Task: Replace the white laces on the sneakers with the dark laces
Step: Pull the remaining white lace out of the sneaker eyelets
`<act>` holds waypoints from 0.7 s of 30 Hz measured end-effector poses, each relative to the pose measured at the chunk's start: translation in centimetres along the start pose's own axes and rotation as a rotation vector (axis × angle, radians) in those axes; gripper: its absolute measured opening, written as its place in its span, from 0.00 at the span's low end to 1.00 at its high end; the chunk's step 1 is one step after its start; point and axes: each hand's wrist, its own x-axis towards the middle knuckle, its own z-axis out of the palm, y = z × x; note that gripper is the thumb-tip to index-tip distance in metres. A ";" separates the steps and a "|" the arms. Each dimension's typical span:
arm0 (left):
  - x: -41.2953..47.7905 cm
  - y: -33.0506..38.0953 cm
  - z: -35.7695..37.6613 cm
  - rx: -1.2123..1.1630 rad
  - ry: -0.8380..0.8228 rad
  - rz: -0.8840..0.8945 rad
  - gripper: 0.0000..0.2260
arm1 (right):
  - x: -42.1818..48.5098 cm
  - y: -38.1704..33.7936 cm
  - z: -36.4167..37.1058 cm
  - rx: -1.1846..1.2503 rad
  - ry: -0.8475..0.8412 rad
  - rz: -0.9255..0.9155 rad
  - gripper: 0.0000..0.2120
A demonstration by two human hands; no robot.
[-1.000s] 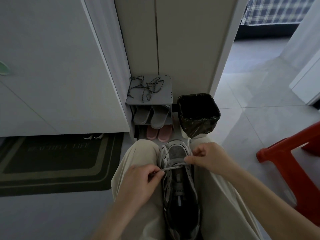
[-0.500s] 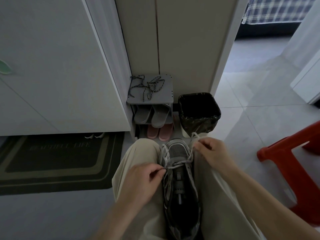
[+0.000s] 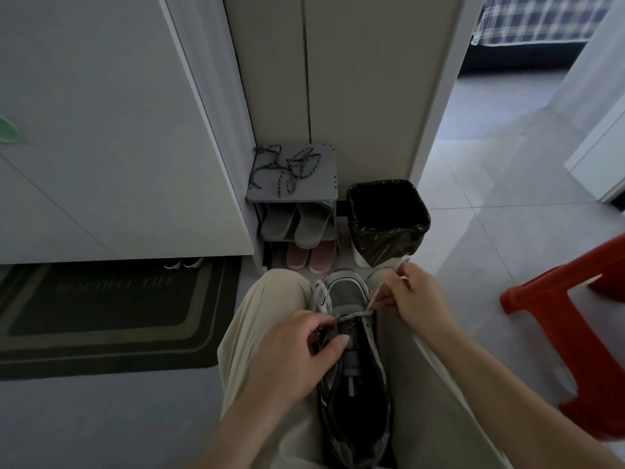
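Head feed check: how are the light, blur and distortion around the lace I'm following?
Head view: dim overall, brightest on the floor tiles at right; the inside of the sneaker is nearly black, but the white lace between left hand and right hand reads clearly, with little blur; the wide angle bows the door frame; the dark laces on the rack are distinguishable.

The left hand (image 3: 297,353) is covering the left eyelets of the grey mesh sneaker (image 3: 348,294), hiding where the white speckled lace (image 3: 355,314) is running. A stretch of it is vanishing inside the right hand (image 3: 419,299). The right edge is cropping the red plastic stool (image 3: 554,286), and the lettering on the dark doormat (image 3: 101,319) is showing too dim to read.
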 end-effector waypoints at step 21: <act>0.4 -0.1 0.1 -0.040 -0.013 -0.114 0.13 | -0.4 -0.1 -0.2 -0.538 -0.102 -0.268 0.15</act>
